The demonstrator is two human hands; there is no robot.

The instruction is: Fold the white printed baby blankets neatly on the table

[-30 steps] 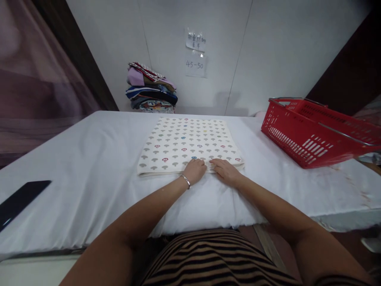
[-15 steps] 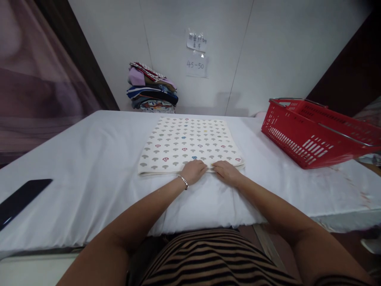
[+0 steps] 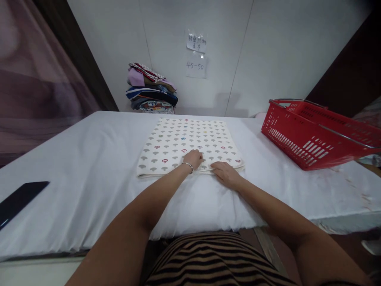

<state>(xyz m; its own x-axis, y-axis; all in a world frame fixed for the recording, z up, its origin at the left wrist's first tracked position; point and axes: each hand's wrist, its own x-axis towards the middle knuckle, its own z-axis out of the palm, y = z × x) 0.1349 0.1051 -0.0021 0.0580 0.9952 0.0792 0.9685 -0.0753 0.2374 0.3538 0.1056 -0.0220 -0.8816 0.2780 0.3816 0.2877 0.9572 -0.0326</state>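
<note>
A cream folded cloth [image 3: 169, 147] printed with grey, red and blue mushrooms lies flat on the white-covered table. On its near part rests my left hand [image 3: 193, 159], a bracelet at the wrist, its fingers curled down against the fabric. Some of those fingertips are hidden behind the hand. My right hand [image 3: 226, 174] is at the cloth's near edge, right of the left hand, with fingers held together and closed on the layered edge.
A red shopping basket [image 3: 297, 135] stands on the table [image 3: 98, 167] at the right. Several folded fabrics are piled in a stack [image 3: 151, 89] at the back left. A dark flat device [image 3: 22, 200] lies near the left edge. Paper signs [image 3: 195, 65] hang on the wall.
My left hand has moved forward from the cloth's near edge onto its upper side. My right hand has stayed nearly in place at the edge.
</note>
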